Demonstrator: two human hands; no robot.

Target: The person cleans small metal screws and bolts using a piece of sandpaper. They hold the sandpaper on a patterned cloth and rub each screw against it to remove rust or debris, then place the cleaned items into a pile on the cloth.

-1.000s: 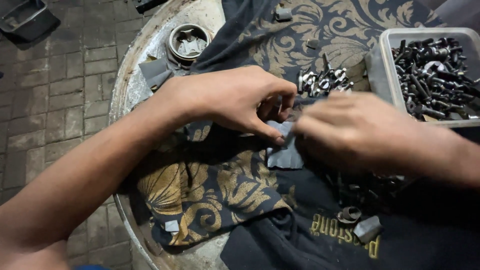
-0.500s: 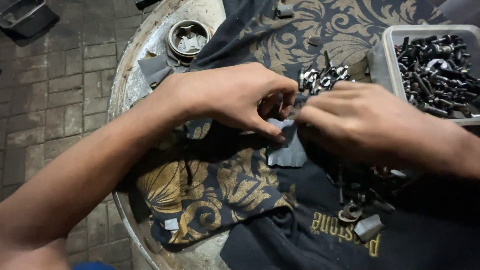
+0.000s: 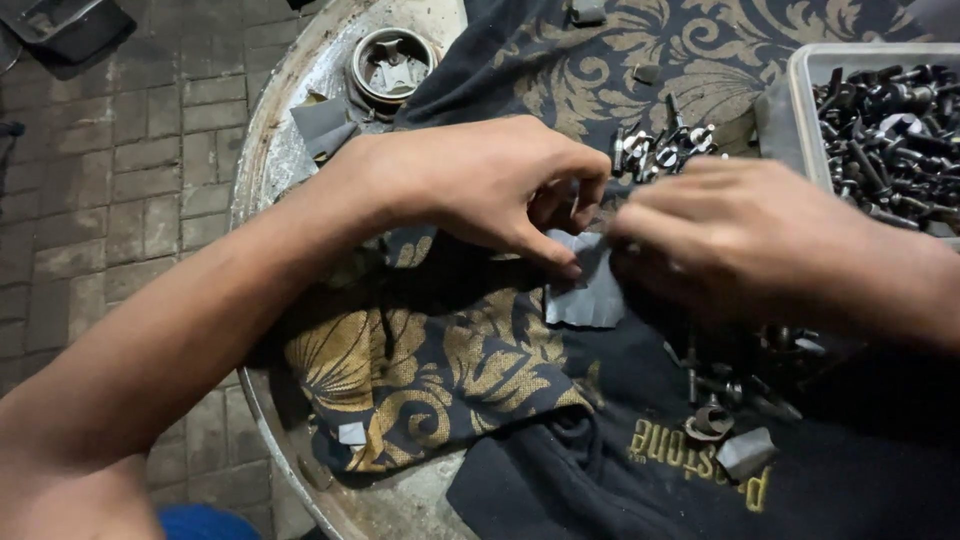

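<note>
Two bare hands meet over a round metal bench (image 3: 262, 170) draped in a dark cloth with gold leaf patterns (image 3: 440, 370). The left hand (image 3: 480, 185) curls its fingers down, thumb and forefinger tips pinching the upper edge of a small grey sheet (image 3: 585, 290) that lies on the cloth just below both hands. The right hand (image 3: 740, 240), blurred, is bent at the knuckles with its fingertips pressed to the same sheet's right side; whether it grips the sheet or something small against it cannot be told. The two hands are close together, nearly touching. Just beyond the fingers lies a little heap of shiny metal fittings (image 3: 665, 150). Beyond the right hand stands a clear plastic tub of dark bolts (image 3: 885, 130). Below the right hand, loose bolts and washers (image 3: 730, 390) are scattered on the cloth. Beyond the left wrist sits a small round tin (image 3: 392, 65), with grey scraps (image 3: 322, 125) beside it.
</note>
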